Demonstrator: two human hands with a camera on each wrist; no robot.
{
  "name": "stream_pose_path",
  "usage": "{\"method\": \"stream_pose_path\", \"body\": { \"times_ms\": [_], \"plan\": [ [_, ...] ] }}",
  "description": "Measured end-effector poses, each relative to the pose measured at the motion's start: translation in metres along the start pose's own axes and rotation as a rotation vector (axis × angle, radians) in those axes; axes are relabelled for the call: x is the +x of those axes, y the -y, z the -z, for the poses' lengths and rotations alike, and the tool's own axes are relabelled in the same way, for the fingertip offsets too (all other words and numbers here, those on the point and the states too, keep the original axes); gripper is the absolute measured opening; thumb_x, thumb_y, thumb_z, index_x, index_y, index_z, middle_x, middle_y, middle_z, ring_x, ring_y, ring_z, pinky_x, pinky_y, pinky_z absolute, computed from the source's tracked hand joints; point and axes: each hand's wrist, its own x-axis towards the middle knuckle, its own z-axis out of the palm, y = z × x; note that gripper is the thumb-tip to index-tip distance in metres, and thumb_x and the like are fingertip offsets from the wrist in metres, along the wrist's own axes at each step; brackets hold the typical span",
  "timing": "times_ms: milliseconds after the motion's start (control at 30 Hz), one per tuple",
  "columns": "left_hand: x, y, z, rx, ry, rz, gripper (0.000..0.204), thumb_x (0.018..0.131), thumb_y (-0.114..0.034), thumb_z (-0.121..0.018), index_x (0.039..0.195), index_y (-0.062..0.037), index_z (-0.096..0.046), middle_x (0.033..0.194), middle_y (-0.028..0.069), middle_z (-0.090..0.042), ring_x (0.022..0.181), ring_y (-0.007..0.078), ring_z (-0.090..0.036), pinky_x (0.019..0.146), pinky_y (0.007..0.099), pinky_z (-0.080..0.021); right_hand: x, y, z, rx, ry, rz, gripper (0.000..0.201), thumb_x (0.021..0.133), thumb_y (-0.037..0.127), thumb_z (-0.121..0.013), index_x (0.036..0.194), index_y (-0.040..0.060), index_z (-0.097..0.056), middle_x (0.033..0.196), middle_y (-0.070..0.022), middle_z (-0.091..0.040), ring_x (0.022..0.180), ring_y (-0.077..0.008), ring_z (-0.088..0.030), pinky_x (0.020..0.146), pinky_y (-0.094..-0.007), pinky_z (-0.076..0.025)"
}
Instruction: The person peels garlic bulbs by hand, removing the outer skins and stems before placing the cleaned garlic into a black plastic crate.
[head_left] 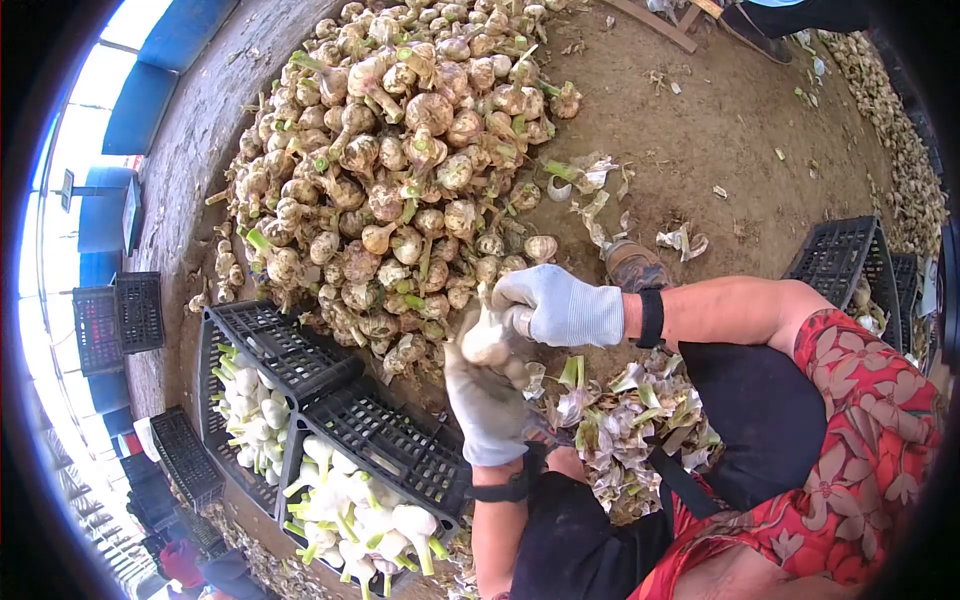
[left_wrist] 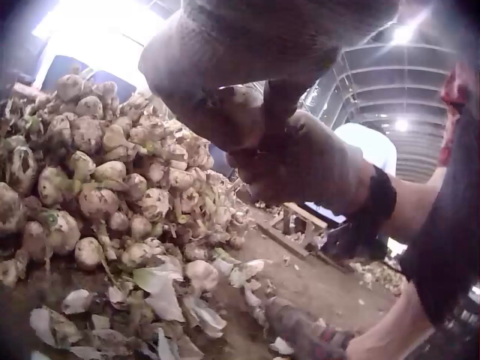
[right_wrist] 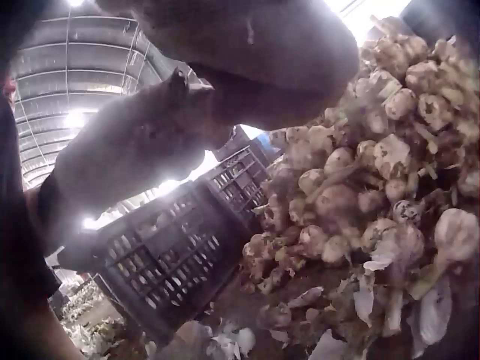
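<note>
A whitish garlic bulb [head_left: 487,343] is between my two gloved hands in the head view, its stalk pointing toward the pile. My left hand [head_left: 487,405], palm up, grips the bulb from below. My right hand [head_left: 568,305] has its fingers curled and pinches at the bulb's neck and outer skin. Both gloves are pale, with dirt on the left palm. In the left wrist view, the left glove [left_wrist: 255,52] covers most of the bulb. Beyond the hands rises a large heap of unpeeled garlic bulbs [head_left: 400,170], dirty, with short cut stalks.
Black plastic crates [head_left: 385,440] beside the left arm hold clean white garlic [head_left: 370,525] with green stalks. Peeled skins [head_left: 640,430] lie on the lap and ground. A shoe [head_left: 637,268] rests near the pile. Another crate [head_left: 840,255] stands at right.
</note>
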Motion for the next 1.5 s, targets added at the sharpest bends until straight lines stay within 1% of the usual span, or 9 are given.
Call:
{"method": "stream_pose_path", "body": {
  "times_ms": [133, 400, 533, 700, 800, 1000, 1300, 1433, 1500],
  "plan": [
    [0.009, 0.009, 0.018, -0.468, 0.115, 0.238, 0.044, 0.101, -0.045, -0.037, 0.115, -0.0068, -0.055, 0.086, 0.0037, -0.060, 0.062, 0.0133, -0.053, 0.051, 0.0250, -0.044, -0.005, -0.003, -0.005, 0.029, -0.031, 0.071, 0.023, 0.082, 0.011, -0.057, 0.100, -0.0018, -0.061, 0.094, -0.0203, -0.063, 0.090, -0.0378, -0.061, 0.078, -0.0404, -0.049],
    [-0.005, 0.015, -0.002, 0.337, -0.127, -0.241, 0.052, 0.097, -0.048, -0.047, 0.130, -0.0076, -0.047, 0.107, 0.0049, -0.061, 0.074, 0.0122, -0.057, 0.059, 0.0232, -0.048, -0.005, -0.002, -0.007, -0.116, -0.010, 0.097, 0.025, 0.082, 0.012, -0.058, 0.102, -0.0013, -0.061, 0.097, -0.0219, -0.062, 0.093, -0.0386, -0.061, 0.079, -0.0409, -0.049],
    [-0.004, 0.011, 0.014, -0.193, -0.122, 0.033, 0.044, 0.098, -0.045, -0.048, 0.121, -0.0075, -0.053, 0.103, 0.0046, -0.062, 0.076, 0.0120, -0.058, 0.061, 0.0231, -0.049, 0.000, 0.016, 0.008, 0.296, 0.249, -0.247, 0.027, 0.082, 0.009, -0.054, 0.104, -0.0029, -0.063, 0.088, -0.0164, -0.067, 0.083, -0.0193, -0.065, 0.076, -0.0329, -0.051],
    [0.003, 0.011, 0.020, 0.116, -0.115, -0.072, 0.044, 0.099, -0.043, -0.047, 0.122, -0.0063, -0.051, 0.098, 0.0041, -0.062, 0.074, 0.0141, -0.057, 0.058, 0.0238, -0.046, -0.005, -0.006, -0.006, 0.048, 0.219, 0.086, 0.024, 0.082, 0.010, -0.055, 0.100, -0.0032, -0.063, 0.083, -0.0111, -0.067, 0.080, -0.0179, -0.063, 0.073, -0.0335, -0.051],
    [-0.007, 0.010, -0.008, 0.196, -0.348, -0.213, 0.045, 0.099, -0.040, -0.048, 0.126, -0.0044, -0.050, 0.092, 0.0041, -0.061, 0.067, 0.0115, -0.055, 0.050, 0.0202, -0.036, -0.003, -0.002, -0.007, 0.324, 0.295, -0.121, 0.019, 0.083, 0.010, -0.057, 0.096, -0.0010, -0.065, 0.079, -0.0083, -0.067, 0.073, -0.0166, -0.064, 0.066, -0.0308, -0.050],
    [-0.011, 0.000, 0.040, -0.117, 0.005, 0.005, 0.047, 0.091, -0.029, -0.056, 0.128, -0.0001, -0.049, 0.097, 0.0108, -0.064, 0.063, 0.0146, -0.057, 0.047, 0.0197, -0.038, -0.003, 0.008, 0.002, 1.045, 0.343, -0.547, 0.019, 0.085, 0.014, -0.062, 0.097, -0.0002, -0.064, 0.075, -0.0053, -0.064, 0.060, -0.0134, -0.060, 0.055, -0.0257, -0.049],
    [-0.021, 0.005, 0.045, -0.120, 0.180, 0.042, 0.054, 0.091, -0.018, -0.061, 0.135, 0.0072, -0.040, 0.119, 0.0203, -0.058, 0.099, 0.0274, -0.062, 0.078, 0.0367, -0.056, 0.026, 0.009, 0.002, 1.342, 0.067, -0.351, 0.019, 0.095, 0.014, -0.051, 0.098, -0.0028, -0.060, 0.080, -0.0096, -0.065, 0.065, -0.0162, -0.063, 0.060, -0.0281, -0.052],
    [-0.020, 0.005, 0.026, -0.082, 0.072, -0.008, 0.069, 0.082, -0.026, -0.074, 0.133, 0.0059, -0.041, 0.114, 0.0144, -0.061, 0.096, 0.0214, -0.064, 0.072, 0.0280, -0.058, 0.041, -0.012, 0.017, 0.295, 0.250, -0.440, 0.028, 0.095, 0.023, -0.053, 0.111, 0.0014, -0.060, 0.082, -0.0101, -0.066, 0.073, -0.0174, -0.066, 0.061, -0.0288, -0.052],
    [-0.019, 0.003, 0.030, 0.069, 0.012, -0.033, 0.068, 0.085, -0.028, -0.071, 0.136, 0.0037, -0.039, 0.116, 0.0132, -0.059, 0.097, 0.0194, -0.064, 0.074, 0.0274, -0.057, 0.033, -0.041, 0.005, -0.459, 0.077, 0.228, 0.045, 0.091, 0.032, -0.060, 0.128, 0.0064, -0.055, 0.078, -0.0074, -0.063, 0.071, -0.0142, -0.062, 0.056, -0.0270, -0.050]
  ]
}}
